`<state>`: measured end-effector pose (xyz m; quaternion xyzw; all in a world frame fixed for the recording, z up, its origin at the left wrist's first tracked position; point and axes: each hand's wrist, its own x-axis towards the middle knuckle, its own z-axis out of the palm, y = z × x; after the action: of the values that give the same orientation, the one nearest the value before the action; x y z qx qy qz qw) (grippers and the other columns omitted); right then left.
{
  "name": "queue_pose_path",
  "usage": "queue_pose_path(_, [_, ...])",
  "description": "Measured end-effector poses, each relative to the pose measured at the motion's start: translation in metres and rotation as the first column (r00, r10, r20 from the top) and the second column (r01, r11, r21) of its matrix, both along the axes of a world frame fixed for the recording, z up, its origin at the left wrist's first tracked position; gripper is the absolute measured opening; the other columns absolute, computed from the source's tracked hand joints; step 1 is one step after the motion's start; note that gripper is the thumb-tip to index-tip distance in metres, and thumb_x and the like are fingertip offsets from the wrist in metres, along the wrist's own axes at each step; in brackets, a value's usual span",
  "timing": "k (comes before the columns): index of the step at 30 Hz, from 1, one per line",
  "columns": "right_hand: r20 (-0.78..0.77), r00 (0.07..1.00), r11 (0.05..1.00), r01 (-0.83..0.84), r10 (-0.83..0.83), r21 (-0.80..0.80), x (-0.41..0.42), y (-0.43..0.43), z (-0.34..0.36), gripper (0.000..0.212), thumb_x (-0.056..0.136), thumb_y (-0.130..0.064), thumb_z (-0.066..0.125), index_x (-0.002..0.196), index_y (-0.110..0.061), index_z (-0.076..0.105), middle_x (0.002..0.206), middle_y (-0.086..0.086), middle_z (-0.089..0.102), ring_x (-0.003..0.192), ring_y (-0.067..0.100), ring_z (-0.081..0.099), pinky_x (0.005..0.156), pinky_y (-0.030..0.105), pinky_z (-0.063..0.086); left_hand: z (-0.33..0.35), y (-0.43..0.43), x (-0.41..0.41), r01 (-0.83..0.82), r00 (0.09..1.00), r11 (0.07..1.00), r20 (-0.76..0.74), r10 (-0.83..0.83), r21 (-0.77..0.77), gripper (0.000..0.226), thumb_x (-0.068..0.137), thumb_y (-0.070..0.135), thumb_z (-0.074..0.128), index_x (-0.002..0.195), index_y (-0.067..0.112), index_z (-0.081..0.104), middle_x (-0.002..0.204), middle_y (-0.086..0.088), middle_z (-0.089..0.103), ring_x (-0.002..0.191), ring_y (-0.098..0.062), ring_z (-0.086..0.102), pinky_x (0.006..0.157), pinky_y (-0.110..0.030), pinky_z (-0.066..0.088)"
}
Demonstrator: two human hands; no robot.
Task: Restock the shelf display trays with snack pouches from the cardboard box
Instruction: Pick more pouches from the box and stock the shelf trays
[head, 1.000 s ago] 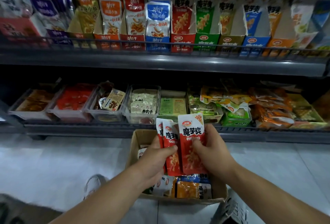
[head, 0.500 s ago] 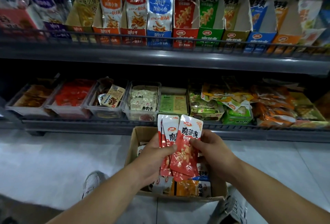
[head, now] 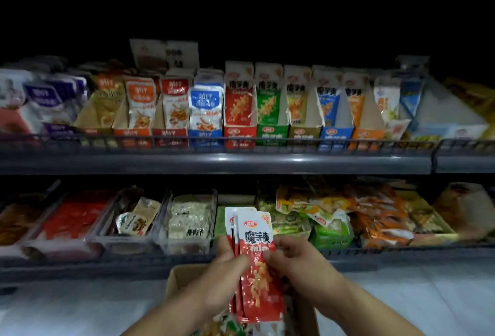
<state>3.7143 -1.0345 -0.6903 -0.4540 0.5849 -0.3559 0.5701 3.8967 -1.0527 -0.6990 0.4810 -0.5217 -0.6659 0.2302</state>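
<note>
We hold a small stack of snack pouches (head: 258,234) upright in both hands, above the open cardboard box (head: 182,276) and in front of the lower shelf (head: 134,258).

Pouch appearance:
- Slim, tall and flat, with a glossy film surface.
- The top band is white, with a red oval logo and an orange mark at the upper right corner.
- Large black characters run across the middle.
- The lower body is red, with a picture of orange strips.
- The edges of further pouches show behind the front one on its left side. We cannot tell the exact count.

Hand state:
- The left hand (head: 225,279) grips the stack along its left edge, thumb laid across the front face and fingers curled behind.
- The right hand (head: 300,266) pinches the right edge of the front pouch, thumb on the printed face.

Location reference: the stack stands below the upper shelf (head: 214,161), well apart from it. On that shelf a red display tray (head: 239,132) carries pouches of the same red and white pattern. It stands between a blue tray (head: 205,135) and a green tray (head: 272,132). More pouches lie in the box beneath our hands, partly hidden.
</note>
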Motion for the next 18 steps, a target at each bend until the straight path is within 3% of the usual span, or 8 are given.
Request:
queue_pose_path(2, [0.002,1.000,0.996,0.024,-0.024,-0.082,-0.002,-0.006,0.015,0.010,0.098,-0.010,0.061,0.108,-0.008,0.063,0.087,0.014,0.074,0.081,0.034,0.071,0.076,0.049,0.056,0.020,-0.012,-0.005,0.019,0.992,0.987,0.127,0.001,-0.161,0.027,0.100,0.034,0.054,0.117,0.041,0.034,0.118,-0.003,0.066,0.099,-0.012,0.073,0.089,-0.044,0.061])
queue_pose_path(5, [-0.136,0.988,0.948,0.030,-0.077,-0.316,-0.002,-0.021,0.047,0.015,0.099,-0.011,0.059,0.111,-0.020,0.060,0.096,0.001,0.077,0.090,0.017,0.074,0.084,0.042,0.060,0.059,-0.039,-0.006,0.162,0.926,0.878,0.376,0.022,-0.450,0.039,0.084,0.045,0.060,0.115,0.054,0.037,0.116,0.014,0.070,0.104,-0.010,0.070,0.094,-0.045,0.058])
queue_pose_path(8, [-0.171,0.972,0.852,0.051,-0.162,-0.521,-0.001,-0.051,0.092,0.016,0.100,-0.018,0.058,0.111,-0.029,0.057,0.101,-0.014,0.075,0.092,0.001,0.071,0.078,0.030,0.061,0.105,-0.069,-0.009,0.081,0.922,0.736,0.331,0.201,-0.673,0.042,0.096,0.035,0.065,0.130,0.049,0.043,0.118,0.018,0.069,0.105,-0.002,0.067,0.091,-0.038,0.060])
queue_pose_path(11, [-0.179,0.957,0.733,0.048,-0.227,-0.678,0.004,-0.098,0.135,0.020,0.100,-0.021,0.058,0.118,-0.030,0.054,0.103,-0.012,0.073,0.097,-0.004,0.068,0.075,0.022,0.059,0.147,-0.106,-0.013,-0.013,0.915,0.558,0.215,0.341,-0.830,0.041,0.100,0.028,0.064,0.134,0.039,0.046,0.119,0.015,0.068,0.106,-0.006,0.067,0.088,-0.038,0.061])
queue_pose_path(13, [-0.180,0.952,0.661,0.029,-0.246,-0.750,0.007,-0.131,0.153,0.026,0.101,-0.022,0.058,0.125,-0.029,0.055,0.109,-0.011,0.072,0.101,0.000,0.068,0.079,0.023,0.059,0.168,-0.131,-0.015,-0.062,0.901,0.476,0.156,0.405,-0.877,0.047,0.101,0.023,0.062,0.142,0.036,0.041,0.121,0.010,0.067,0.103,-0.011,0.067,0.087,-0.040,0.060])
queue_pose_path(16, [-0.176,0.949,0.640,0.035,-0.262,-0.768,0.010,-0.169,0.165,0.025,0.101,-0.021,0.058,0.125,-0.025,0.058,0.106,-0.011,0.072,0.096,0.001,0.068,0.076,0.024,0.058,0.182,-0.159,-0.017,-0.089,0.895,0.461,0.132,0.426,-0.883,0.055,0.103,0.017,0.059,0.150,0.033,0.034,0.117,0.007,0.064,0.090,-0.009,0.064,0.084,-0.042,0.061])
queue_pose_path(18, [-0.175,0.944,0.652,0.053,-0.281,-0.756,0.010,-0.184,0.165,0.024,0.100,-0.020,0.059,0.124,-0.023,0.059,0.105,-0.012,0.071,0.094,0.000,0.067,0.075,0.023,0.057,0.179,-0.169,-0.018,-0.081,0.896,0.468,0.141,0.421,-0.880,0.055,0.103,0.016,0.059,0.149,0.033,0.035,0.121,0.006,0.064,0.098,-0.012,0.065,0.084,-0.039,0.060])
